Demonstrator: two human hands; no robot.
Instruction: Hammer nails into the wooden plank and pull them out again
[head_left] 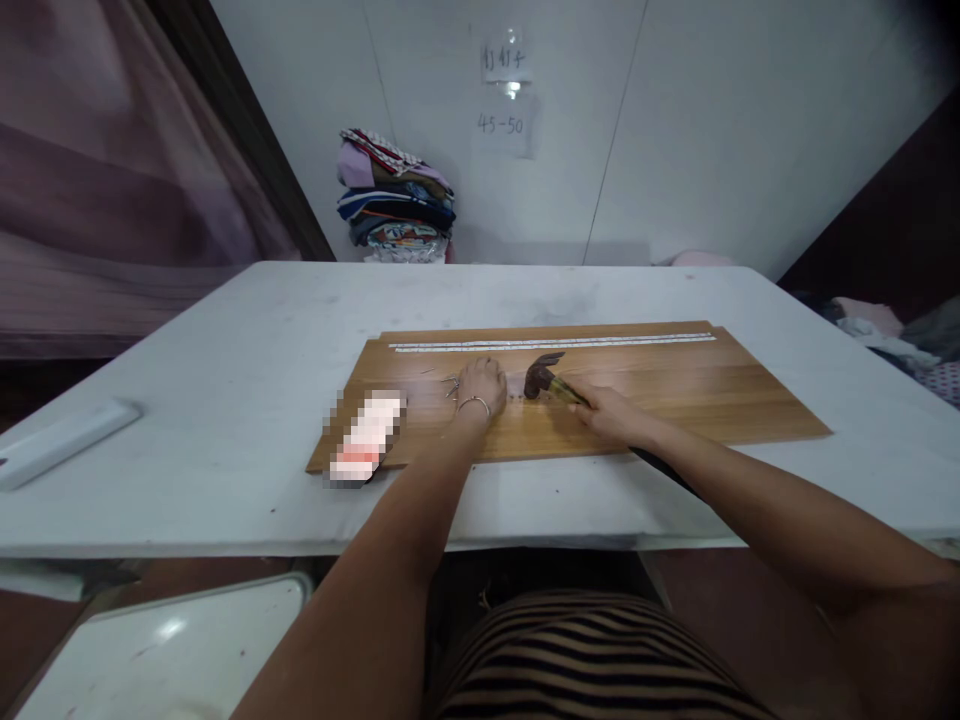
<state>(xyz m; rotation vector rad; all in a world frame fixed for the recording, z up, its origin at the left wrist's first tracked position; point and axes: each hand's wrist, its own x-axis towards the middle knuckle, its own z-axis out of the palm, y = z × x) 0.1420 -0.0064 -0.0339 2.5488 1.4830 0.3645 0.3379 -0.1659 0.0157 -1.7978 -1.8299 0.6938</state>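
A wooden board (pixel 660 385) lies on the white table, with two white measuring strips (pixel 555 343) along its far side. My left hand (pixel 484 385), with a bracelet on the wrist, rests on the board with its fingers lying forward; any small thing under them is hidden. Several loose nails (pixel 453 384) lie just left of it. My right hand (pixel 604 410) is wrapped round the handle of a claw hammer (pixel 541 378). The hammer's head is low over the board, right of my left hand, beside a row of small dark nail heads or holes (pixel 516 396).
A blurred-out phone-like object (pixel 367 435) lies over the board's left front corner. At the table's left is a long white object (pixel 67 440). Folded cloths (pixel 397 200) are stacked by the wall at the back. A white stool (pixel 180 640) stands below the front edge.
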